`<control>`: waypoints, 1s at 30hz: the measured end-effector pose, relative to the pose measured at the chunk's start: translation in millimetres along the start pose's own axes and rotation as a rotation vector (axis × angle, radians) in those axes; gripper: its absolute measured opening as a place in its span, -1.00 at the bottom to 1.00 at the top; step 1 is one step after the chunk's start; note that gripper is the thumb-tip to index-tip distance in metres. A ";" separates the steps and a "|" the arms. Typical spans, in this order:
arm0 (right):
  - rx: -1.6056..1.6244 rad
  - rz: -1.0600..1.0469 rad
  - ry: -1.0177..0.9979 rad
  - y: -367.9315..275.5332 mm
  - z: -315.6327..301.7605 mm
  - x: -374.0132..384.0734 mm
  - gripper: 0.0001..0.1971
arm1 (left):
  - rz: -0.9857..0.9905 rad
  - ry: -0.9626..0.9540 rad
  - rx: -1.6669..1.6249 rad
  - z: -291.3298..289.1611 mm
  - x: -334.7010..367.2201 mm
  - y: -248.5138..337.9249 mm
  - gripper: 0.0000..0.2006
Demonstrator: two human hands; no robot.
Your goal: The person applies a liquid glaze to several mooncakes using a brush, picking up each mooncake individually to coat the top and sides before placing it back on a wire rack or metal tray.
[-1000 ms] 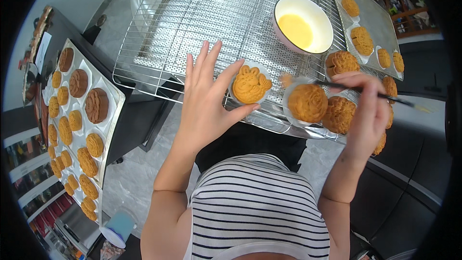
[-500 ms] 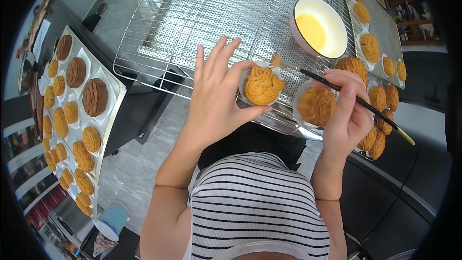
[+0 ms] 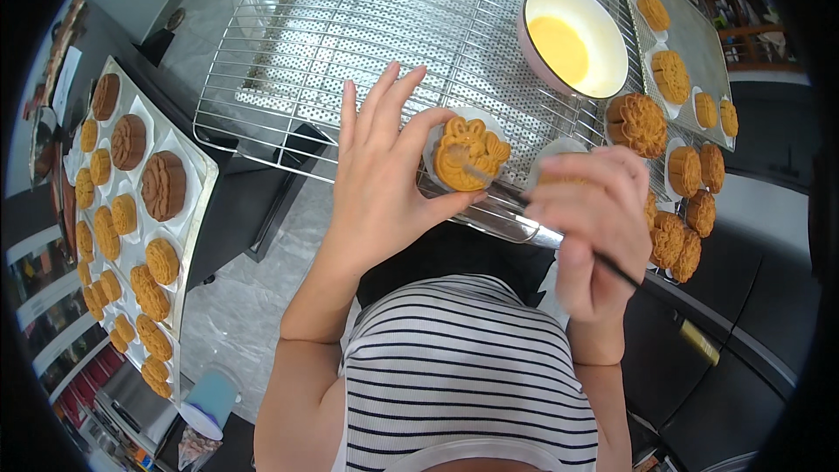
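Note:
A golden moulded mooncake in a white paper liner sits at the front edge of a wire rack. My left hand steadies it between thumb and forefinger, the other fingers stretched out over the rack. In my right hand, blurred by motion, is a thin brush with a black handle and gold end. Its bristles lie on the face of the mooncake. Below my right hand, another mooncake is mostly hidden. Beyond it stands a white bowl holding yellow liquid.
Several mooncakes fill the rack's right side and a tray past it. To my left, a paper-lined tray carries golden and brown mooncakes. A light blue container stands low at the left. Grey floor shows between.
My right hand has swung the brush from beside the mooncake onto its top, its handle end dropping toward me. My left hand keeps its hold.

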State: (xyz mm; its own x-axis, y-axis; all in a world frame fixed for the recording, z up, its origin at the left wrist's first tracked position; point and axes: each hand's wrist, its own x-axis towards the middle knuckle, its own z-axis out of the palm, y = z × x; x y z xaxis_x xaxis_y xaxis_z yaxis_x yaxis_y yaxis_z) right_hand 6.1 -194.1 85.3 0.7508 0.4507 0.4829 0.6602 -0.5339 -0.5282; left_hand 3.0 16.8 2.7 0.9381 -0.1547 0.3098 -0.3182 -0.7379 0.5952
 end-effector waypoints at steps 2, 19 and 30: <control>0.040 -0.039 -0.074 -1.1 2.3 -1.1 -0.87 | 0.001 -0.015 0.003 0.0 -1.9 -0.8 -0.30; 0.090 0.039 -0.077 7.4 -4.5 -16.6 -0.80 | -0.004 0.014 0.024 2.6 -0.4 1.9 -0.31; 0.054 0.030 -0.049 10.8 -8.3 -28.3 -0.84 | 0.015 0.022 0.052 3.9 -1.3 0.5 -0.27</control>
State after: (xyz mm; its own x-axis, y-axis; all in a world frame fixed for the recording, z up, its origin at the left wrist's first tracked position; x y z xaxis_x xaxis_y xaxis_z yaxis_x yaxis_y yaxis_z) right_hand -8.1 -218.6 71.8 0.7696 0.4705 0.4317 0.6364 -0.5090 -0.5796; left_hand 2.2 14.1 -0.3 0.9297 -0.1519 0.3354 -0.3245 -0.7687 0.5512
